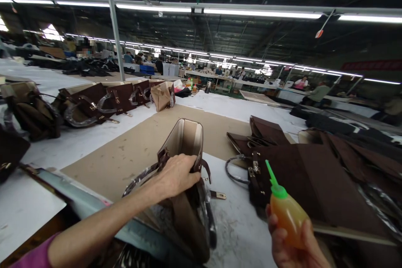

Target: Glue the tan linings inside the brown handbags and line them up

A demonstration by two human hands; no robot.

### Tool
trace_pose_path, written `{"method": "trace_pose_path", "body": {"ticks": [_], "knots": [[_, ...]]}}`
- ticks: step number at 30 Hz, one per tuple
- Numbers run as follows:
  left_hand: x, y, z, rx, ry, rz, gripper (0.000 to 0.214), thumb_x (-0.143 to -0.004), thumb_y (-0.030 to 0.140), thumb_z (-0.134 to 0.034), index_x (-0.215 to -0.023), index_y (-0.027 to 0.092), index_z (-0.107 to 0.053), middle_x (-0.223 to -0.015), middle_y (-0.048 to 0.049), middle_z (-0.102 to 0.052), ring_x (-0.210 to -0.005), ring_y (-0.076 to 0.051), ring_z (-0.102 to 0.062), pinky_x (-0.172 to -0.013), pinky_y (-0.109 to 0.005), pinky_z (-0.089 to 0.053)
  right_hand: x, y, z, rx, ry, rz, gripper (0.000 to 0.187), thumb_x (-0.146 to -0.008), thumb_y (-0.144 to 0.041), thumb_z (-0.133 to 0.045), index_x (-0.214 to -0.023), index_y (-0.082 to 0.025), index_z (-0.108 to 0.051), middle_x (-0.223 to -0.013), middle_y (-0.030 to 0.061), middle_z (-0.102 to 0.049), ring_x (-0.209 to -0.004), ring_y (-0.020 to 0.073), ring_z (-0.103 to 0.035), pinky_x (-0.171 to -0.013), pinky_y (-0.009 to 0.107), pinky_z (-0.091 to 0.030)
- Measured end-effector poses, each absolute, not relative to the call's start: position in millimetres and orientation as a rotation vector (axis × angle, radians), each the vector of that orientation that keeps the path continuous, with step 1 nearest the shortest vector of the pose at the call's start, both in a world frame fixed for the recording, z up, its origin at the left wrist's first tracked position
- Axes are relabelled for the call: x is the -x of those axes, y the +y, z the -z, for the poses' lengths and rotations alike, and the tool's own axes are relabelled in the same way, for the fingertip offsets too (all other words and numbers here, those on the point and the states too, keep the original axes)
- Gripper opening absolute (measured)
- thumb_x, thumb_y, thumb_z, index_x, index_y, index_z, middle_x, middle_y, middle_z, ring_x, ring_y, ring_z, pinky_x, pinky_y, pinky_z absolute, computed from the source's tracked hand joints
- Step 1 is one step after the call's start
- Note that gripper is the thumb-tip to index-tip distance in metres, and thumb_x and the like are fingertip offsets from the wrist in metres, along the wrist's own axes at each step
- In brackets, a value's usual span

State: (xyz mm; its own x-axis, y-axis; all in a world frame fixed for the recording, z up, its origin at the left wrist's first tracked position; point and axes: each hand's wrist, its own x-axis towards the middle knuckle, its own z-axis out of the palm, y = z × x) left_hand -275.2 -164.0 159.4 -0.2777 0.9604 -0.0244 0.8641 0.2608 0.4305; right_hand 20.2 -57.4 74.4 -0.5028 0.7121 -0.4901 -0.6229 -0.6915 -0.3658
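My left hand (177, 173) grips the edge of a dark brown handbag (185, 167) that stands open-mouthed on the worktable, its beige lining showing and its wrapped straps hanging at the sides. My right hand (290, 243) is closed round a small orange squeeze bottle (287, 213) with a green pointed nozzle, held upright at the lower right, a short way right of the bag.
A stack of dark brown bag pieces (314, 171) lies to the right. Finished brown bags (100, 100) line the white table at the left. A tan board (132, 155) covers the table's middle. Other people work at distant tables (301, 83).
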Motion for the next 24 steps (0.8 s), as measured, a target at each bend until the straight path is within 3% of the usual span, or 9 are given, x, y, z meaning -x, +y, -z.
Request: {"method": "trace_pose_path", "body": {"ticks": [3,8,10,12,14,16,19,24], "knots": [[296,-178,-174,-1.701,1.964,-0.608,0.017,-0.077,0.023,-0.051,-0.086,0.019,-0.064,-0.080,-0.0002,-0.066,-0.078,-0.020,-0.061,-0.067,-0.025,-0.043,-19,-61,-86,0.826,-0.188,-2.180,0.085,-0.051,-0.010,-0.090,-0.125,-0.029,-0.052,-0.113,0.0077,-0.063,-0.084,0.0203,-0.065,-0.062,0.024,-0.058],[331,-200,-203,-1.644,1.695,-0.580,0.016,-0.074,0.017,-0.051,-0.083,0.016,-0.064,-0.074,0.0034,-0.062,-0.072,-0.015,-0.058,-0.064,-0.020,-0.040,1,-62,-128,0.909,-0.132,-2.086,0.091,-0.036,-0.011,-0.092,-0.120,-0.026,-0.059,-0.111,0.0097,-0.062,-0.075,0.0184,-0.065,-0.055,0.020,-0.056],[340,-206,-204,-1.723,1.673,-0.567,0.015,-0.074,0.013,-0.050,-0.079,0.016,-0.064,-0.072,0.0030,-0.061,-0.073,-0.014,-0.057,-0.067,-0.021,-0.040,17,-65,-150,0.889,-0.133,-2.056,0.072,-0.051,-0.019,-0.088,-0.118,-0.023,-0.061,-0.109,0.0118,-0.061,-0.071,0.0162,-0.064,-0.053,0.018,-0.055],[346,-211,-197,-1.842,1.727,-0.580,0.016,-0.072,0.009,-0.049,-0.075,0.016,-0.064,-0.073,0.0021,-0.060,-0.077,-0.014,-0.057,-0.071,-0.021,-0.039,36,-69,-170,0.875,-0.146,-2.053,0.040,-0.077,-0.032,-0.070,-0.116,-0.022,-0.063,-0.107,0.0131,-0.061,-0.068,0.0141,-0.064,-0.052,0.018,-0.055],[350,-215,-187,-1.924,1.808,-0.641,0.018,-0.071,0.006,-0.049,-0.075,0.016,-0.063,-0.077,0.0009,-0.060,-0.082,-0.015,-0.056,-0.076,-0.022,-0.039,57,-75,-187,0.874,-0.163,-2.079,0.033,-0.092,-0.040,-0.048,-0.114,-0.022,-0.064,-0.105,0.0136,-0.061,-0.068,0.0137,-0.063,-0.052,0.019,-0.055],[352,-219,-178,-1.934,1.829,-0.717,0.020,-0.072,0.006,-0.048,-0.078,0.017,-0.063,-0.084,-0.0002,-0.060,-0.087,-0.015,-0.055,-0.080,-0.024,-0.039,79,-80,-200,0.836,-0.213,-2.114,0.035,-0.095,-0.044,-0.042,-0.112,-0.022,-0.064,-0.104,0.0119,-0.062,-0.073,0.0156,-0.064,-0.055,0.023,-0.057],[350,-223,-174,-1.835,1.820,-0.786,0.022,-0.070,0.006,-0.048,-0.083,0.018,-0.063,-0.091,-0.0009,-0.059,-0.091,-0.015,-0.055,-0.083,-0.024,-0.040,112,-82,-211,0.732,-0.343,-2.131,0.032,-0.093,-0.046,-0.048,-0.106,-0.024,-0.065,-0.100,0.0080,-0.064,-0.084,0.0199,-0.064,-0.065,0.033,-0.059],[353,-224,-181,-1.641,1.722,-0.880,0.050,-0.062,0.009,-0.052,-0.111,0.020,-0.055,-0.113,-0.0017,-0.057,-0.105,-0.019,-0.052,-0.092,-0.027,-0.041,147,-74,-209,0.627,-0.467,-2.217,0.036,-0.086,-0.050,-0.058,-0.102,-0.018,-0.063,-0.097,0.0094,-0.062,-0.098,0.0253,-0.061,-0.082,0.050,-0.052]]}}
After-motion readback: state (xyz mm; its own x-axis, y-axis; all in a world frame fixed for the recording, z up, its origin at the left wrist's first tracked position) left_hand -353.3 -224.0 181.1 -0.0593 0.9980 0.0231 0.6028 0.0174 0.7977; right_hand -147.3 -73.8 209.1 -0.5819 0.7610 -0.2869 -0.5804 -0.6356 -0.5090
